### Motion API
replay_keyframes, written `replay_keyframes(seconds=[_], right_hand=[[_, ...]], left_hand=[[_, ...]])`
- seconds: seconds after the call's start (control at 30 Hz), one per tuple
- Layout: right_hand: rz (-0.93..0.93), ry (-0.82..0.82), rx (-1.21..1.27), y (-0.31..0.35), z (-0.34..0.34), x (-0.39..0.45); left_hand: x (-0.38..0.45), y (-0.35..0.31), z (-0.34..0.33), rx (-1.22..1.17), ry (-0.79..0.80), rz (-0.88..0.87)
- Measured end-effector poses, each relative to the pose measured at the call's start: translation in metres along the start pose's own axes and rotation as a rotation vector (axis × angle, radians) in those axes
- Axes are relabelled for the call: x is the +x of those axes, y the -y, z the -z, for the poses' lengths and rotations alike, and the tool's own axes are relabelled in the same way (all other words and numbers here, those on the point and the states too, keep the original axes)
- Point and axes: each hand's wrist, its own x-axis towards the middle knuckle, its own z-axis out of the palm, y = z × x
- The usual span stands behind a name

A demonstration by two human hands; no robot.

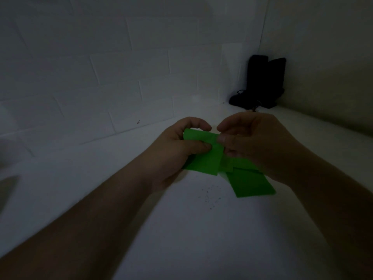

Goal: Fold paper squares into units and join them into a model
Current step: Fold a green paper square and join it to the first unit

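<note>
A folded green paper piece (203,156) hangs just above the white surface, held between both hands. My left hand (177,150) grips its left side, thumb on top and fingers curled over the far edge. My right hand (254,144) pinches its right end with thumb and fingertips. Below my right hand a small stack of green paper squares (250,182) lies on the white table (181,229), partly hidden by that hand. The scene is dim.
A dark, upright object (262,83) with a cord stands in the far right corner where the white brick-patterned wall (101,67) meets a plain side wall. Small dark specks (210,195) dot the table near the paper.
</note>
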Motion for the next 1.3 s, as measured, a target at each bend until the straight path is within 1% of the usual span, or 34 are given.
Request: replay_keyframes(seconds=[0.2,0.33,0.5,0.67,0.87,0.97,1.03,1.17,1.3], right_hand=[[-0.024,0.023,0.023,0.003,0.003,-0.002],[-0.047,0.041,0.064,0.002,0.004,-0.001],[-0.042,0.028,0.016,0.001,0.005,-0.002],[-0.058,0.030,0.033,0.000,0.004,0.000],[-0.071,0.032,0.081,0.004,0.003,-0.002],[-0.076,0.055,0.004,0.005,0.002,-0.003],[-0.061,0.036,-0.063,0.004,0.001,-0.003],[-0.009,-0.005,-0.036,0.001,0.003,-0.001],[0.002,0.064,-0.008,-0.002,0.004,0.001]], left_hand=[[-0.001,0.001,-0.001,0.089,-0.010,0.002],[-0.002,0.001,-0.001,0.137,-0.008,-0.035],[-0.004,0.001,-0.003,0.163,-0.006,-0.057],[-0.003,0.001,-0.001,0.203,-0.059,-0.096],[-0.002,0.000,0.002,0.214,-0.078,-0.090],[-0.002,-0.001,0.003,0.224,-0.083,-0.072],[-0.001,-0.001,0.004,0.242,-0.098,-0.058],[0.000,-0.001,0.006,0.263,-0.119,-0.052],[0.002,-0.001,0.007,0.230,-0.120,-0.037]])
